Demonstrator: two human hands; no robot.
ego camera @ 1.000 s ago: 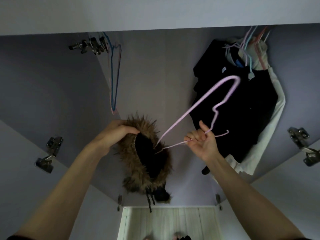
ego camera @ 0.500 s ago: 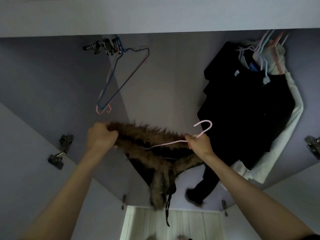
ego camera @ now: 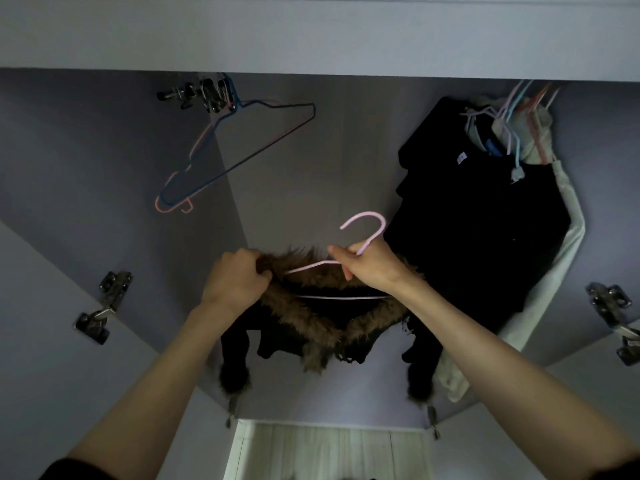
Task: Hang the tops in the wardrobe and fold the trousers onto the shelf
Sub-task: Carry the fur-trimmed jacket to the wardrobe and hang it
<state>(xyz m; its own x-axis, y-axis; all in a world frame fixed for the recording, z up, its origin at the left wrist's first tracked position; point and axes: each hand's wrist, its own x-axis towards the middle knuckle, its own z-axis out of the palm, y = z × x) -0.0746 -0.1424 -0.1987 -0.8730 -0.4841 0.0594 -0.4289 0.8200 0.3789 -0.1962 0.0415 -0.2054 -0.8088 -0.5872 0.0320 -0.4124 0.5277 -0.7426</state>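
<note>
View from a head camera looking into an open wardrobe (ego camera: 304, 161) with grey walls.

At far left, a metal door hinge (ego camera: 102, 306) sits on the wardrobe side. Above it, near the top, empty wire hangers (ego camera: 239, 150), one dark blue and one pink, dangle from a rail fitting and tilt down to the left.

In the middle, two bare forearms reach up. The left hand (ego camera: 235, 282) has its fingers curled around the brown fur collar of a black jacket (ego camera: 311, 323), gripping its left shoulder. The right hand (ego camera: 370, 268) pinches the neck of a pink hanger (ego camera: 367, 226) between thumb and curled fingers; the hook points up and lies free of any rail. The hanger's lower bar runs across inside the jacket's neck opening, and both fur-cuffed sleeves hang down below the hands.

To the right, just beside the right hand, dark tops (ego camera: 485, 230) and a pale garment (ego camera: 554, 265) already hang on pastel hangers. At far right is another hinge (ego camera: 609, 306). Below, a strip of pale floor (ego camera: 329, 452) shows.
</note>
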